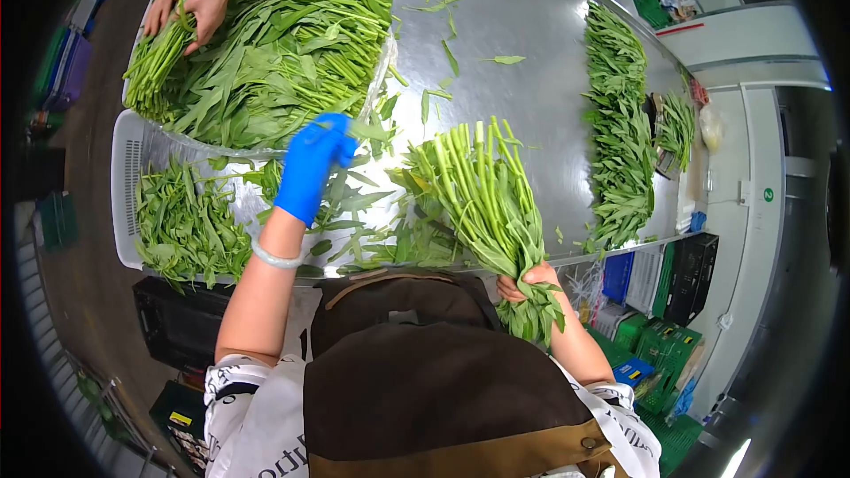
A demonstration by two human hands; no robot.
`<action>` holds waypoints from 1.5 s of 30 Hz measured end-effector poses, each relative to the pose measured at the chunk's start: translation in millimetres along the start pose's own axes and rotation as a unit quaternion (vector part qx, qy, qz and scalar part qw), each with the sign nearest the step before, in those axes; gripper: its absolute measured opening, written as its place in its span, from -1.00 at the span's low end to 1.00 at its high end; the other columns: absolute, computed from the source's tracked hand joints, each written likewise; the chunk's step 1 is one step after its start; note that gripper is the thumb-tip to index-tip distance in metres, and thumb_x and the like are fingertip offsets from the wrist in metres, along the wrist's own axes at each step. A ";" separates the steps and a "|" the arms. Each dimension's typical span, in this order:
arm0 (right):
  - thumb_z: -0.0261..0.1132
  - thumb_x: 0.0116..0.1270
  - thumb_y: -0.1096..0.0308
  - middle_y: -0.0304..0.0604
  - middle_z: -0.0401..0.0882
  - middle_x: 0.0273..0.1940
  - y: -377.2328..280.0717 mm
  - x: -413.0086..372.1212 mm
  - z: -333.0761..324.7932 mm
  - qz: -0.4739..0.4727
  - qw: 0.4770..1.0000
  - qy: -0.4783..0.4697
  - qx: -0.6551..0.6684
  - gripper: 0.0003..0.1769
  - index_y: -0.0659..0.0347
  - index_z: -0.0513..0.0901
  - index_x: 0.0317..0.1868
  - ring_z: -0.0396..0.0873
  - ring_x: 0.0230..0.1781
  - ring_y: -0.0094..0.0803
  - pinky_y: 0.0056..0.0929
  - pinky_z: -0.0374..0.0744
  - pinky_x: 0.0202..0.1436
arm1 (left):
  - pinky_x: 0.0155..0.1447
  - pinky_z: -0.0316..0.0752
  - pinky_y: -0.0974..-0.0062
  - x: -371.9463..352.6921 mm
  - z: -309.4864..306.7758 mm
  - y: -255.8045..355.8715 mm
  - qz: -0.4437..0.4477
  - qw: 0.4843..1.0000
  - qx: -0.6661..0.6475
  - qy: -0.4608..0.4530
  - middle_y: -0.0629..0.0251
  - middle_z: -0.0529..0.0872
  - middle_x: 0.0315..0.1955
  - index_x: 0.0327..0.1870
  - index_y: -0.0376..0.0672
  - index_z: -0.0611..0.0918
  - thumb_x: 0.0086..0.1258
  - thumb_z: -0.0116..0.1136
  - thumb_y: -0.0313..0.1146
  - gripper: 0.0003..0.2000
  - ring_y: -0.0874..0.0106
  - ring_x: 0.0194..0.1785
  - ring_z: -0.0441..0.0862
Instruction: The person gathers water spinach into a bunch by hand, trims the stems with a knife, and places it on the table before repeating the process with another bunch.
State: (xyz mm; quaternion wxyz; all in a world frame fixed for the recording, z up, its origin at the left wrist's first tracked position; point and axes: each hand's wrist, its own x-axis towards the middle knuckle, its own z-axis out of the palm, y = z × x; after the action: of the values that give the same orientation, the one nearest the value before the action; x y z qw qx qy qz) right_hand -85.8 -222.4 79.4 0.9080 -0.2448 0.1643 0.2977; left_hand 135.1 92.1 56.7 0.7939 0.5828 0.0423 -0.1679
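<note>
My right hand (529,283) is closed round a bunch of leafy green stems (482,190); the pale cut ends point up and away from me, and leaves hang below the fist. In a blue glove, my left hand (314,164) is over the near left part of the metal table, its fingers pinched on a slightly blurred green leaf (367,131). Loose leaves (416,235) lie between my hands along the near edge. Just beyond the glove is a large pile of greens (301,53).
At the upper left a co-worker's hands (208,4) grip another bunch. A white basket (127,186) at the left holds loose leaves. Across the metal table (531,62), a row of bunches (620,124) lies at the right. Green crates (664,354) stand below the table's right side.
</note>
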 end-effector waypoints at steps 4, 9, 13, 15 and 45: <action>0.33 0.11 0.32 -0.04 0.40 -0.52 5.4 7.1 -7.6 0.006 0.999 -0.043 0.024 -0.37 0.39 0.34 0.17 0.27 -0.69 -0.48 -0.52 0.22 -0.61 | -0.12 0.53 0.57 -23.5 30.0 -35.4 -0.124 0.931 0.177 -0.295 0.32 0.70 -0.28 0.00 -0.22 0.61 0.18 0.36 -0.41 -0.65 0.57 -0.24 0.61; 0.33 0.09 0.38 0.00 0.42 -0.51 0.8 6.9 6.3 0.021 0.999 -0.032 -0.004 -0.37 0.37 0.33 0.17 0.31 -0.67 -0.43 -0.49 0.24 -0.61 | -0.18 0.51 0.55 -27.1 47.0 -50.5 -0.094 0.966 0.142 -0.196 0.28 0.66 -0.37 -0.04 -0.26 0.59 0.35 0.13 -0.41 -0.79 0.55 -0.29 0.59; 0.38 0.02 0.41 0.08 0.47 -0.46 -2.2 -3.7 2.3 0.012 0.999 -0.017 -0.047 -0.33 0.35 0.34 0.17 0.39 -0.63 -0.32 -0.44 0.29 -0.61 | -0.11 0.51 0.52 12.6 -4.1 -29.5 -0.068 0.989 -0.109 -0.074 0.23 0.68 -0.32 -0.14 -0.23 0.61 0.39 0.05 -0.33 -0.81 0.49 -0.27 0.62; 0.41 -0.03 0.43 0.07 0.50 -0.33 -3.9 -1.4 4.7 0.007 0.996 0.011 -0.091 -0.27 0.34 0.34 0.20 0.43 -0.47 -0.28 -0.40 0.35 -0.44 | -0.03 0.55 0.47 0.3 -0.7 -11.7 -0.103 0.990 -0.044 -0.088 0.25 0.68 -0.33 -0.13 -0.26 0.60 0.42 0.04 -0.31 -0.79 0.42 -0.22 0.65; 0.49 -0.11 0.37 0.04 0.64 -0.10 -40.8 11.1 66.0 0.095 0.720 0.033 -0.686 -0.19 0.26 0.40 0.23 0.60 -0.11 -0.06 -0.26 0.51 0.00 | -0.20 0.53 0.33 -54.9 45.0 6.5 0.352 0.766 0.452 -0.291 0.24 0.66 -0.23 -0.19 -0.11 0.68 0.03 0.42 -0.35 -0.72 0.23 -0.29 0.62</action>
State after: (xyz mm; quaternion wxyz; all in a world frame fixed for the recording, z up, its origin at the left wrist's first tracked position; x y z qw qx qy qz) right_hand -41.9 -210.1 143.2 0.4524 -0.7938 -0.0324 0.4053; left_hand 79.8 63.5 91.2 0.4163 0.7716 -0.4794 -0.0384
